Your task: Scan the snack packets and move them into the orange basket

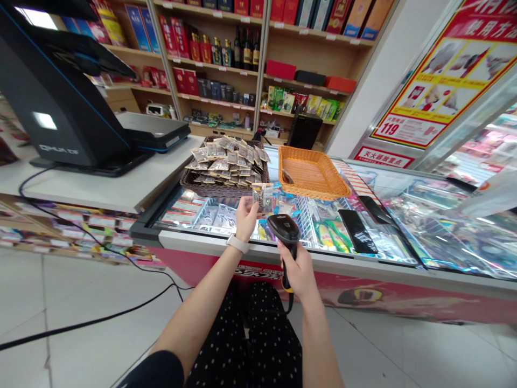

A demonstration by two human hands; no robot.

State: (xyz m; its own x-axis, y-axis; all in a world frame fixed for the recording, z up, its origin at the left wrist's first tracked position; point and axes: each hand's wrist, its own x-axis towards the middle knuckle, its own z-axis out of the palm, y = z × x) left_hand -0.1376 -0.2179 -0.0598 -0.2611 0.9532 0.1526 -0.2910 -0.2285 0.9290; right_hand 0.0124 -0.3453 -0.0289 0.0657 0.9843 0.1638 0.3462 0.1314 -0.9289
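My left hand (245, 220) pinches the edge of a small clear packet (263, 197), its contents too small to make out. A black barcode scanner (284, 228) is gripped by its handle in my right hand (299, 265), its head tilted toward the packet. Just behind my left hand, a dark brown wicker basket (194, 184) is heaped with similar packets (228, 161). To its right lies an orange wicker basket (311, 167) with one dark small item near its left side. Both baskets rest on the glass top of a chest freezer.
Two black phones (357, 231) (375, 209) lie on the freezer glass at right. On the left counter (133, 186) stands a black checkout scale (76, 113), and a black cable (121, 261) runs across toward my legs. Shelves (218, 67) of boxes and bottles line the back.
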